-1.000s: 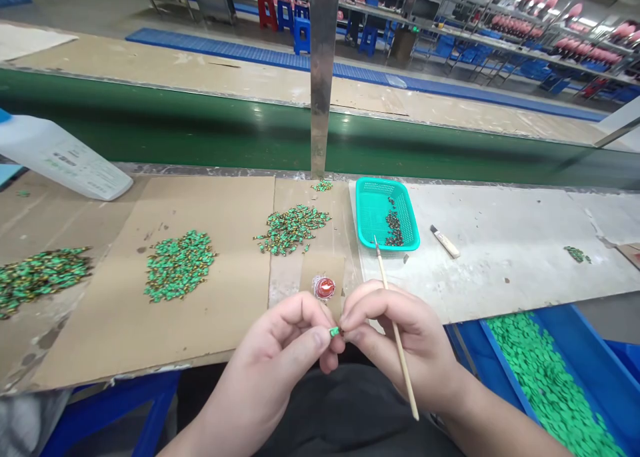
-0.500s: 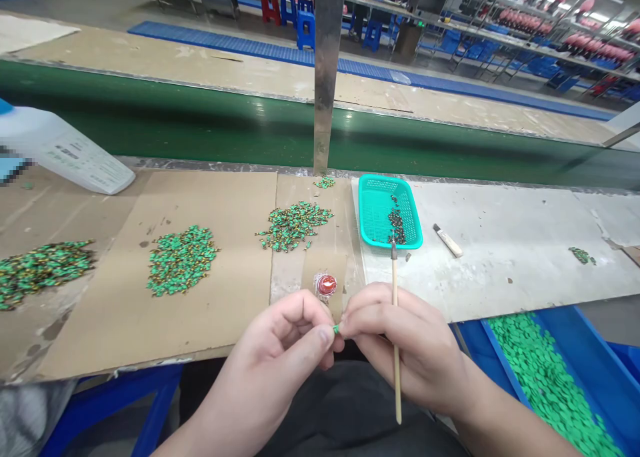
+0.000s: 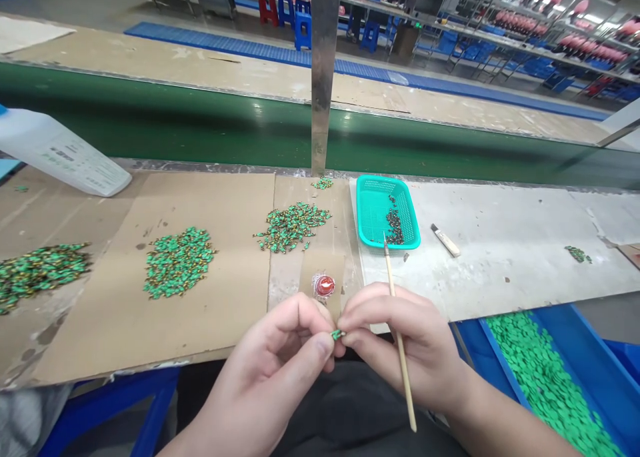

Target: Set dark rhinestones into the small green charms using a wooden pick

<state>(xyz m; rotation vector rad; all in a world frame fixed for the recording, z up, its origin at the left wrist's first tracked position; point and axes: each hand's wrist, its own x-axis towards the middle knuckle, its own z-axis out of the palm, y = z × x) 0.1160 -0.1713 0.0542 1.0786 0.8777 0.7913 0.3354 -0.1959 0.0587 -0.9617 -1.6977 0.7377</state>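
My left hand pinches a small green piece with dark and gold ends between thumb and forefinger. My right hand meets it from the other side, its fingertips at the piece's right end. Through the right hand's fingers runs a thin paintbrush with a pale wooden handle, tip pointing away over the rim of the turquoise basket. Just beyond the fingertips sits a small round container of red liquid. Small dark pieces lie in the basket.
Piles of green-and-gold pieces lie on cardboard to the left. A white bottle leans at far left. On the right are a flat brush and a blue bin of green pieces. A metal post rises behind.
The brush has swung in my right hand, its tip shifting left and its handle end right. My right thumb and forefinger have parted slightly, and more of the green piece shows.
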